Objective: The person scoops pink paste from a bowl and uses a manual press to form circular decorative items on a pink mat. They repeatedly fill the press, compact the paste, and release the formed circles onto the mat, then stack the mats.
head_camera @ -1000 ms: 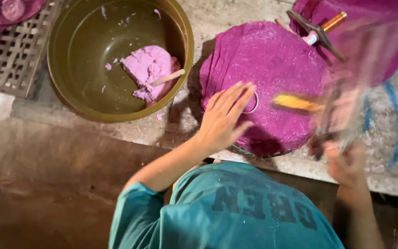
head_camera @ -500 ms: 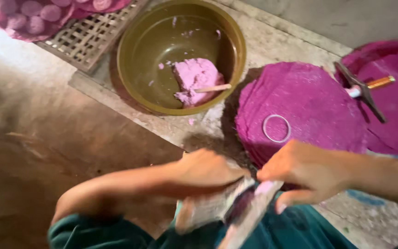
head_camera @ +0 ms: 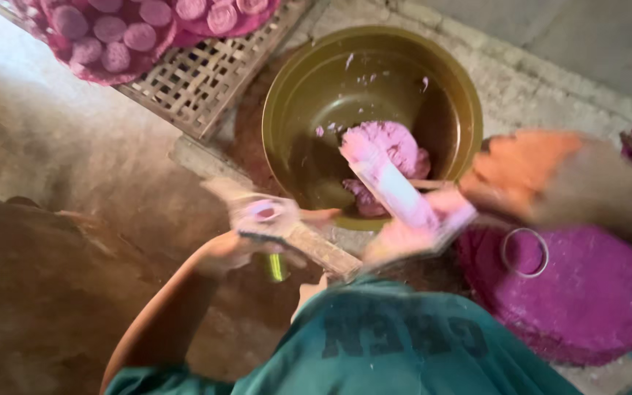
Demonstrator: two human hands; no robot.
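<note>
A: Looking at textures first: what sits in the olive-green bowl [head_camera: 371,117]?

B: A soft, lumpy pink dough mass [head_camera: 391,157] low in its far-right part, with small pink flecks stuck on the smooth, glossy round wall. The bowl stands on rough grey concrete floor [head_camera: 535,58].

A: And the hands?

B: The left hand [head_camera: 246,241] is at the near left of the bowl, forearm rising from the bottom edge, its grip clenched around a flat wooden mould [head_camera: 309,245] with a pink-smeared top. The mould is tilted, its bare wooden end pointing right and near. The right hand [head_camera: 528,172] comes in from the right, badly blurred; a pale pink, elongated slab-like piece [head_camera: 393,190] runs from it towards the dough, but whether that grip is clenched on it I cannot tell.

A: Around them?

B: Near right lies a wide, round magenta sheet [head_camera: 587,292], matte and slightly wrinkled, with a thin ring [head_camera: 524,252] resting on it. Far left, a woven lattice tray [head_camera: 206,80] carries round pink pressed cakes [head_camera: 140,33] on more magenta sheet. A teal shirt [head_camera: 404,344] fills the near edge.
</note>
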